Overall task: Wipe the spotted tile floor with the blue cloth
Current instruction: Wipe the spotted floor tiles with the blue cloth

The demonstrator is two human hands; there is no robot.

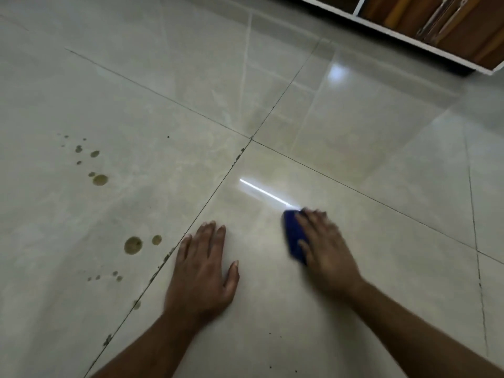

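A folded blue cloth (294,236) lies flat on the glossy beige tile floor (272,309). My right hand (324,249) presses down on it, palm over its right part, slightly blurred. My left hand (201,271) rests flat on the same tile, fingers together, nothing under it. Brown spots mark the tile to the left: a large drop (133,245) with a smaller one beside it, and a scatter further back around a big drop (100,180). The cloth is well to the right of all these spots.
Dark grout lines (231,162) cross the floor, with grime along the line beside my left hand. A wooden cabinet with a white frame (425,25) stands at the far right. A bright light streak (261,190) reflects just beyond the cloth.
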